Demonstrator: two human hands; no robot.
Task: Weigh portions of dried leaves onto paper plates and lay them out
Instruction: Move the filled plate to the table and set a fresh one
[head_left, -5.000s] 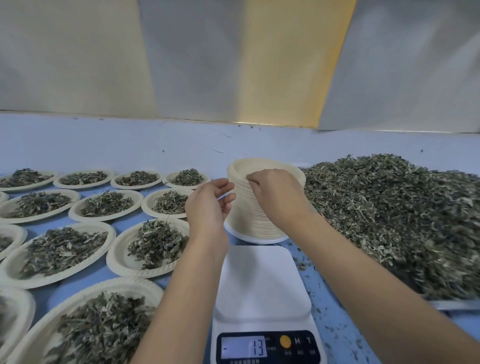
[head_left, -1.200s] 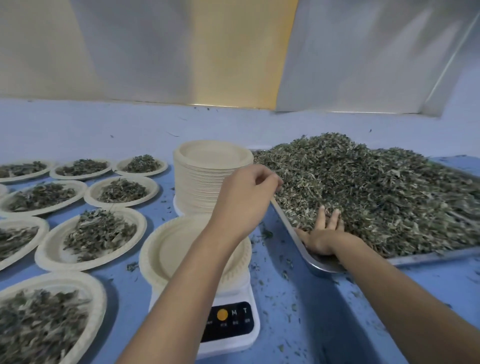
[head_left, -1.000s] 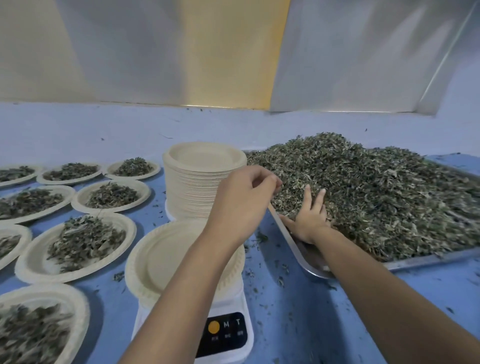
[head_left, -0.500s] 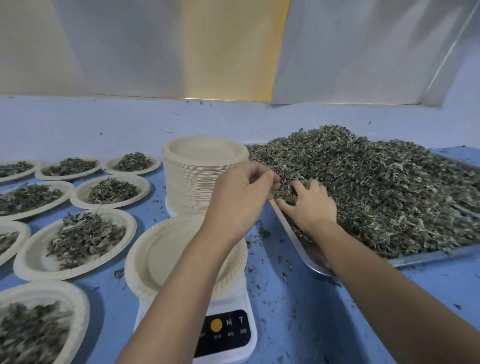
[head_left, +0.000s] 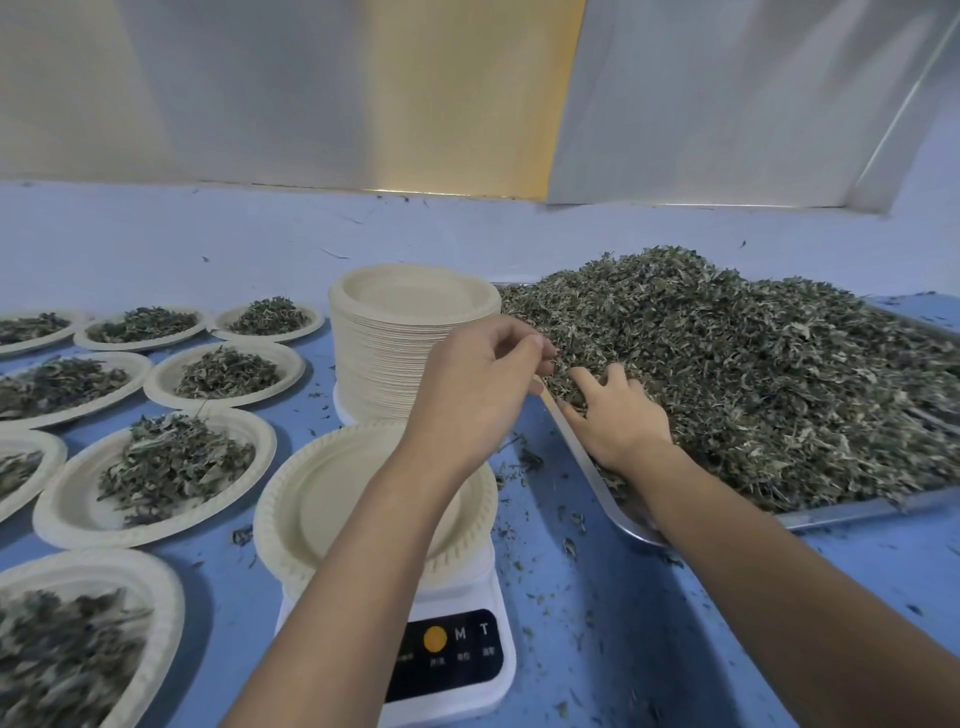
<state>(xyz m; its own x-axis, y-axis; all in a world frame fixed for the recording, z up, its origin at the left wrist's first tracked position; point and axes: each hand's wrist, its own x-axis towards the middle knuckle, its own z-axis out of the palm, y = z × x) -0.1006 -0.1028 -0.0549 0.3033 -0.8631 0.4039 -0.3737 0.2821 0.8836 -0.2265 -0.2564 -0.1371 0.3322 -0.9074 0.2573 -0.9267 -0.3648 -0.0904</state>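
At tray (head_left: 857, 512) left corner, right hand (head_left: 618, 415) grip now closes on dried leaves (head_left: 727, 374); left hand (head_left: 478, 384) grip curled, hold unclear; paper plate (head_left: 337, 493) empty.

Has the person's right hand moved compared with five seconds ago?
Yes. The right hand left the plate stack and went right, across the tray rim; its fingers now dig into the dried leaves.

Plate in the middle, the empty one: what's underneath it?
A white scale sits under the plate; its buttons stick out in front. An arm covers the screen, so the number can't be seen.
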